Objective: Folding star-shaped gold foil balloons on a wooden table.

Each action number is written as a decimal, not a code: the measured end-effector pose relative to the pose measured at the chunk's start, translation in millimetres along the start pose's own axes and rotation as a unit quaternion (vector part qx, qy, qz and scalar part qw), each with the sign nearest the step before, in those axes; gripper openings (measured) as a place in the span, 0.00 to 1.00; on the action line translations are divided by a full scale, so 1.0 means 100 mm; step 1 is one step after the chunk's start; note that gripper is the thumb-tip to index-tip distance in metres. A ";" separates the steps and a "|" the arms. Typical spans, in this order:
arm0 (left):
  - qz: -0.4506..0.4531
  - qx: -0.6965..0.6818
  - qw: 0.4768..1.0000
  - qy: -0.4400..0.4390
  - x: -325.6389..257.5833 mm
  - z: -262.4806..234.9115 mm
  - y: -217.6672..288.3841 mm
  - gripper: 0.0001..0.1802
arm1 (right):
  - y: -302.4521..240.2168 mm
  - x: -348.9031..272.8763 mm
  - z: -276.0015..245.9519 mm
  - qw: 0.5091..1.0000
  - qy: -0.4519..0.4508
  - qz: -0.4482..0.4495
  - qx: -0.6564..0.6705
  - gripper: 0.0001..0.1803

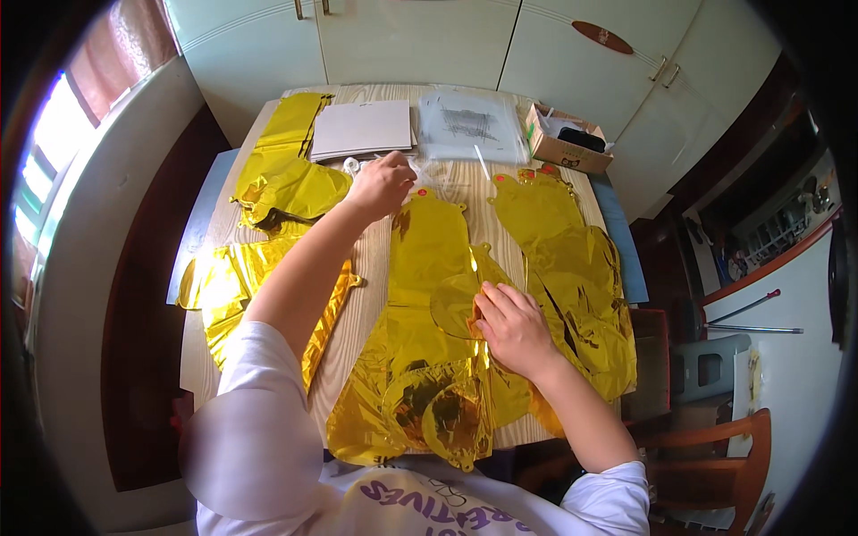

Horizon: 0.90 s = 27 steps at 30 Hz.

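Flat gold foil balloons cover much of the wooden table. The middle foil balloon (429, 259) lies before me, with a red dot on its far end. My right hand (517, 329) is closed at this balloon's right side, its fingers together over a folded foil edge. Reaching to the far middle, my left hand (382, 185) has its fingers bent together beside small clear plastic pieces (435, 171). What it pinches, if anything, is hidden. A thin white straw (483, 163) lies farther right, close to the right-hand foil balloon (572, 259).
More gold foil (290, 170) lies on the left. At the back are a stack of pale cards (362, 128), a clear plastic bag (469, 129) and a cardboard box (572, 152) holding a black item. Cabinets (411, 45) stand behind the table (371, 259); a wooden chair (755, 456) is at right.
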<state>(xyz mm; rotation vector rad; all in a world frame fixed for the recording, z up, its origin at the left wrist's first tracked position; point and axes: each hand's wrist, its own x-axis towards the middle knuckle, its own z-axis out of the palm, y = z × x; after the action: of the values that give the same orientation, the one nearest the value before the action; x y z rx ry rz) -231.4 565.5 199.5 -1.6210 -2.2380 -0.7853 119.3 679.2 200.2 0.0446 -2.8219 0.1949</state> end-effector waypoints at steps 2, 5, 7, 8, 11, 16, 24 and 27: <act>-0.055 -0.015 0.998 0.008 -0.15 -0.12 0.16 0.07 | 0.03 0.00 0.04 1.000 0.019 -0.010 0.004 0.20; -0.040 -0.047 0.996 -0.064 -0.57 -0.37 0.48 0.11 | 0.06 -0.03 0.05 1.000 0.024 -0.009 0.010 0.20; -0.008 -0.054 0.992 -0.112 -0.97 -0.62 0.79 0.15 | 0.05 -0.02 0.05 1.000 0.020 -0.003 0.021 0.19; 0.010 -0.055 0.991 -0.117 -1.20 -0.70 0.95 0.18 | 0.05 -0.03 0.05 1.000 0.018 0.002 0.025 0.19; -0.016 -0.038 0.993 -0.114 -1.67 -0.88 1.28 0.21 | 0.05 -0.01 0.04 0.999 0.003 0.020 0.045 0.20; -0.011 -0.025 0.996 -0.081 -1.98 -0.85 1.59 0.21 | 0.07 -0.03 0.10 0.999 0.009 0.026 0.043 0.20; -0.006 -0.021 0.998 -0.065 -2.08 -0.61 1.77 0.23 | 0.05 -0.03 0.12 0.999 0.008 0.031 0.038 0.20; -0.011 -0.025 0.997 -0.076 -2.08 -0.61 1.79 0.25 | 0.08 -0.03 0.14 0.999 0.013 0.026 0.035 0.20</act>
<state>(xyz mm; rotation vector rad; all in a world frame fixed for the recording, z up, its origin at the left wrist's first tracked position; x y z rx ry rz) 0.7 406.8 191.0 -1.7357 -2.3622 -0.7537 117.6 685.1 184.9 -0.0166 -2.7906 0.3028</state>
